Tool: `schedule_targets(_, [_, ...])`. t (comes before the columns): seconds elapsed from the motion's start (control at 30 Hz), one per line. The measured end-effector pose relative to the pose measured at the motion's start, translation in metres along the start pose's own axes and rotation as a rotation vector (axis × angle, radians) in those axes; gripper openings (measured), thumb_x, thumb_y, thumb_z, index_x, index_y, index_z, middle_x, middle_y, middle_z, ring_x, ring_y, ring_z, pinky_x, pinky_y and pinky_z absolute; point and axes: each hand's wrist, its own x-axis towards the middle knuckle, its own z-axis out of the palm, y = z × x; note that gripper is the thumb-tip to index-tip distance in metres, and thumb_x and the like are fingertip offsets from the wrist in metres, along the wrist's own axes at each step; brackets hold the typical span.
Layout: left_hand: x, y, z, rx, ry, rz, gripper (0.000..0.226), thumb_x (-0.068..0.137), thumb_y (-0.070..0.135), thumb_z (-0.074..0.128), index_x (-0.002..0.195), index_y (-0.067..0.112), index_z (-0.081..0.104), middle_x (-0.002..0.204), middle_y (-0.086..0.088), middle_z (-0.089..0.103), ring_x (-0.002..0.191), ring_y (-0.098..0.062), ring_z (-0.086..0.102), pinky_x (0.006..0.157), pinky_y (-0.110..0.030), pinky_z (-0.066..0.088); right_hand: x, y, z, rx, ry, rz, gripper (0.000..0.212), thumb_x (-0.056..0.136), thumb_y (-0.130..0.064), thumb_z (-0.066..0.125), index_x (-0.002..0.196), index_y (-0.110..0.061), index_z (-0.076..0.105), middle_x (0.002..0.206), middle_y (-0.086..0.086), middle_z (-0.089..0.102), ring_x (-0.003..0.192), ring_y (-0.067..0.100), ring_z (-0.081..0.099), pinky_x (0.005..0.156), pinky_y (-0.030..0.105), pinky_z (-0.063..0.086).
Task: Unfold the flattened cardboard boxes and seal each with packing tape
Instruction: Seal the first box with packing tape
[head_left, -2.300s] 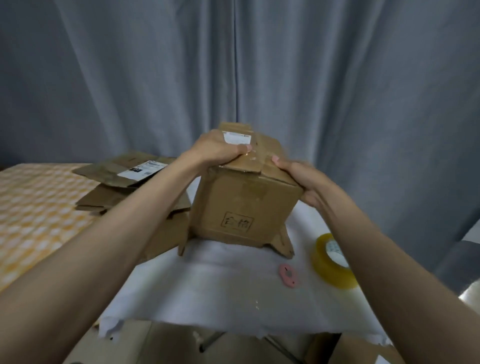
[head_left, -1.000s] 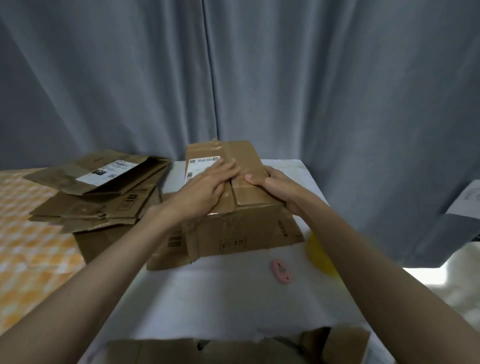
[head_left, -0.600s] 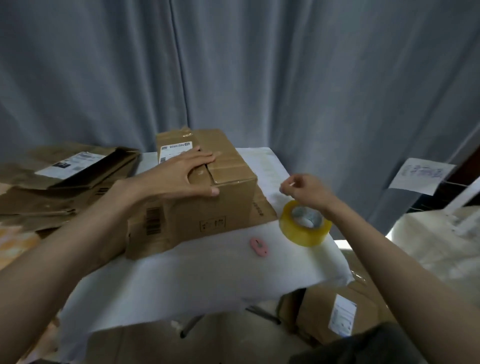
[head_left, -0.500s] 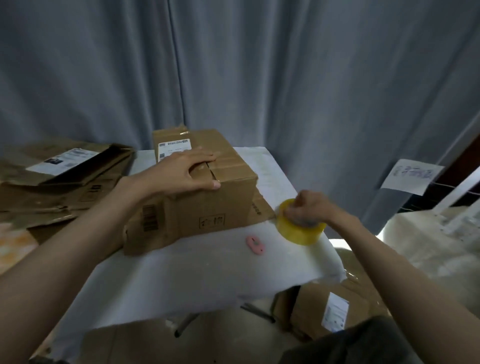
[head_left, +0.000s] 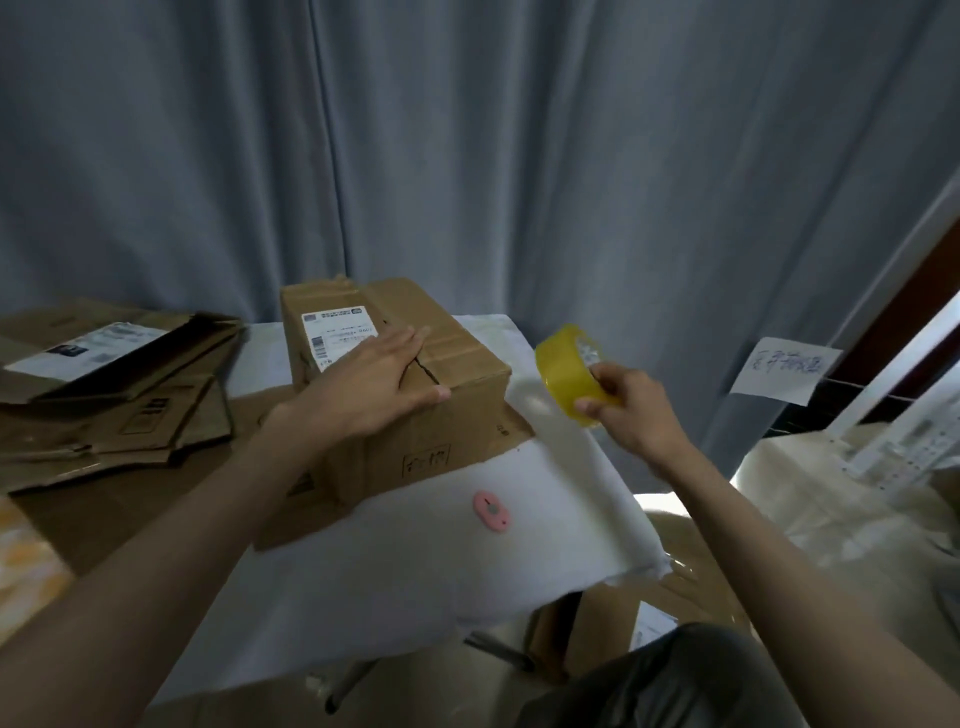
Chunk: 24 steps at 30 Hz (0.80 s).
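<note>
An unfolded brown cardboard box (head_left: 457, 415) with a white shipping label stands on the white-covered table (head_left: 415, 561). Its top flaps are folded shut, with the seam running under my fingers. My left hand (head_left: 374, 384) lies flat on the flaps and presses them down. My right hand (head_left: 623, 405) grips a roll of yellow packing tape (head_left: 566, 369), held in the air just right of the box, above the table's right edge. A stack of flattened cardboard boxes (head_left: 104, 395) lies at the left.
A small pink cutter (head_left: 491, 511) lies on the white cloth in front of the box. More cardboard boxes (head_left: 602, 634) sit on the floor under the table's right side. A grey curtain hangs close behind. A paper note (head_left: 784, 369) hangs at the right.
My right hand left the box flaps, reached to the tape roll on the table, gripped it and lifted it toward the box. My left hand stayed pressing the flaps.
</note>
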Motion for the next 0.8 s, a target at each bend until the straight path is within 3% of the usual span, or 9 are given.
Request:
schedule_targets(0.13, [0.001,0.001,0.007,0.034,-0.014,-0.029,0.09,0.09,0.074,0.033,0.159,0.024,0.004,0.167,-0.001,0.004,0.153,-0.019,0.01,0.121,-0.035,0.008,0.022,-0.037,0.002,0.236,0.02,-0.058,0.017,0.077,-0.02,0.073,0.094,-0.017,0.069,0.088,0.008,0.069,0.084,0.03,0.064,0.081,0.041,0.051])
schedule_targets(0.3, [0.004,-0.003,0.004,0.02,-0.091,-0.061,0.096,0.085,0.081,0.027,0.159,0.025,0.001,0.167,0.001,-0.003,0.153,-0.021,0.006,0.122,-0.038,0.009,0.046,-0.09,0.038,0.41,0.033,-0.13,0.026,0.076,-0.021,0.071,0.102,-0.023,0.07,0.094,-0.003,0.072,0.091,0.017,0.067,0.089,0.04,0.054])
schedule_targets(0.37, [0.002,-0.003,0.002,-0.036,-0.067,-0.055,0.089,0.089,0.077,0.03,0.159,0.026,0.008,0.167,0.002,0.004,0.153,-0.02,0.01,0.121,-0.036,0.012,0.052,-0.106,0.054,0.432,0.006,-0.166,0.028,0.08,-0.016,0.072,0.108,-0.02,0.07,0.101,-0.002,0.072,0.098,0.016,0.066,0.092,0.035,0.053])
schedule_targets(0.43, [0.002,-0.002,-0.001,-0.164,0.014,-0.043,0.065,0.099,0.064,0.031,0.153,0.028,0.031,0.16,0.0,0.031,0.145,-0.023,0.031,0.114,-0.036,0.026,0.056,-0.114,0.068,0.409,-0.021,-0.193,0.029,0.085,-0.009,0.071,0.113,-0.015,0.068,0.106,0.0,0.07,0.101,0.015,0.063,0.09,0.027,0.048])
schedule_targets(0.5, [0.003,-0.004,-0.005,-0.359,0.146,-0.079,0.033,0.105,0.044,0.034,0.127,0.026,0.052,0.128,-0.001,0.058,0.117,-0.02,0.053,0.093,-0.032,0.037,0.058,-0.115,0.078,0.4,-0.022,-0.2,0.031,0.085,-0.009,0.072,0.116,-0.014,0.067,0.11,0.0,0.069,0.105,0.013,0.06,0.088,0.022,0.043])
schedule_targets(0.57, [0.006,-0.009,-0.008,-0.478,0.259,-0.138,0.009,0.104,0.027,0.043,0.109,0.025,0.051,0.104,0.006,0.059,0.1,-0.014,0.053,0.079,-0.028,0.036,0.059,-0.111,0.083,0.401,0.011,-0.201,0.034,0.085,-0.011,0.073,0.118,-0.014,0.066,0.111,-0.002,0.069,0.105,0.011,0.059,0.086,0.016,0.041])
schedule_targets(0.67, [0.012,-0.018,-0.014,-0.592,0.323,-0.184,0.01,0.099,0.015,0.048,0.104,0.023,0.048,0.099,0.005,0.061,0.095,-0.016,0.059,0.078,-0.028,0.046,0.059,-0.106,0.084,0.387,0.016,-0.216,0.036,0.083,-0.012,0.075,0.118,-0.015,0.066,0.112,-0.003,0.068,0.105,0.01,0.058,0.086,0.015,0.041])
schedule_targets(0.73, [0.016,-0.025,-0.021,-0.615,0.351,-0.185,0.013,0.1,0.017,0.049,0.112,0.023,0.048,0.11,0.003,0.061,0.096,-0.014,0.061,0.087,-0.036,0.051,0.058,-0.107,0.081,0.358,-0.028,-0.254,0.035,0.084,-0.011,0.075,0.117,-0.015,0.067,0.106,-0.011,0.066,0.102,0.008,0.057,0.085,0.012,0.041])
schedule_targets(0.8, [0.02,-0.03,-0.03,-0.611,0.427,-0.146,0.025,0.1,0.019,0.05,0.124,0.022,0.048,0.122,0.005,0.057,0.103,-0.012,0.06,0.095,-0.041,0.051,0.06,-0.108,0.081,0.321,-0.049,-0.27,0.035,0.084,-0.011,0.075,0.117,-0.015,0.067,0.1,-0.023,0.059,0.096,0.002,0.055,0.08,0.001,0.037])
